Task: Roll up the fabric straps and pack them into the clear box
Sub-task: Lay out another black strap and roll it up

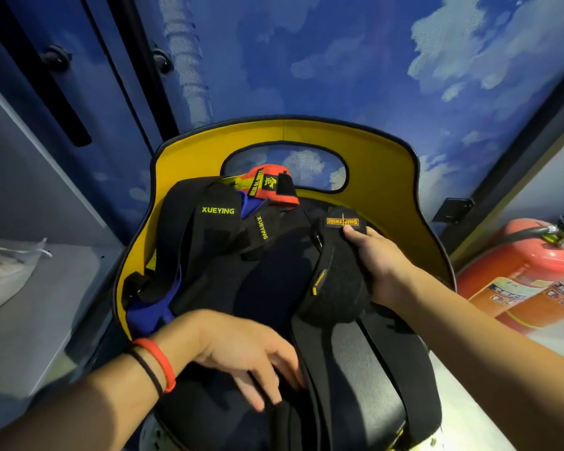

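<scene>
Your right hand (383, 266) grips the half-rolled black strap (334, 281) with the thumb by its SHARP SWORD label, probably to stop the coil springing loose. Your left hand (251, 358) lies flat, fingers spread, on the strap's loose tail, likely keeping it taut for rolling. The strap pile (222, 249) is heaped on the chair seat, with a red strap (274, 196) at the back, none rolled yet. The clear box is not in view. The surface is a yellow-backed chair (189, 154). Behind it is a blue cloud-print wall (372, 60), with a fire extinguisher (531, 268) to the right and a grey shelf (30, 323) to the left.
</scene>
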Demonstrator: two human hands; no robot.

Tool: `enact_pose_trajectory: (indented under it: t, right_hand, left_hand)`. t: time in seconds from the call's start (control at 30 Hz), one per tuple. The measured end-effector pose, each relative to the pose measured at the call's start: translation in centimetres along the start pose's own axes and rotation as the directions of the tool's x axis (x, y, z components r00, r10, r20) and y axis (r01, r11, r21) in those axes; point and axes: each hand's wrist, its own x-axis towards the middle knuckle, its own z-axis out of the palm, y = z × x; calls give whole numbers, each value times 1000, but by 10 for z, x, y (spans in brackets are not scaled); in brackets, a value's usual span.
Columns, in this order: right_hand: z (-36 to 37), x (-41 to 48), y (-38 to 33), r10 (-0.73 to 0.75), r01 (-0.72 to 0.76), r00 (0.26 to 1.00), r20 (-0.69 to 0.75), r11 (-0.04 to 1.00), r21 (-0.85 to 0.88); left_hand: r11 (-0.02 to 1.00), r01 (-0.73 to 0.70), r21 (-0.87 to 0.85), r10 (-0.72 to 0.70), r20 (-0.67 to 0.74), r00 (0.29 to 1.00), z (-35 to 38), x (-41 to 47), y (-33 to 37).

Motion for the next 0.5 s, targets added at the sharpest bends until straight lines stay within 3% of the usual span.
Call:
enact_pose_trajectory:
  t: [0.07,0.13,0.17,0.2,0.27,0.33,0.4,0.5]
  right_hand:
    - [-3,5,6,16,-17,999,-29,999,-48]
    - [-5,8,9,13,-15,999,-33,998,-61]
    - [1,6,11,16,-17,1000,-17,998,-65]
    - [2,8,15,12,-11,1000,5,997,-72]
    - [12,6,21,-8,17,996,92,995,-95]
    - [19,6,29,-19,37,983,182,995,-93]
    - [25,5,32,-16,37,961,276,997,-71]
    - [29,1,25,-26,66,959,283,989,-133]
  left_hand:
    - [982,-22,186,84,-331,940,-15,-2,2]
    - [961,-16,278,199,-646,737,-31,-10,6]
    - [975,-74,212,208,-732,648,-37,-12,10]
    - [979,-174,103,188,-776,603,-40,-13,14]
    - [912,-379,-155,124,-778,616,-38,-10,26]
    - [802,-520,-294,118,-775,621,-38,-3,37]
    - [702,-621,-347,93,-821,564,-39,4,46]
    - [686,-694,-221,112,-910,400,-41,7,53]
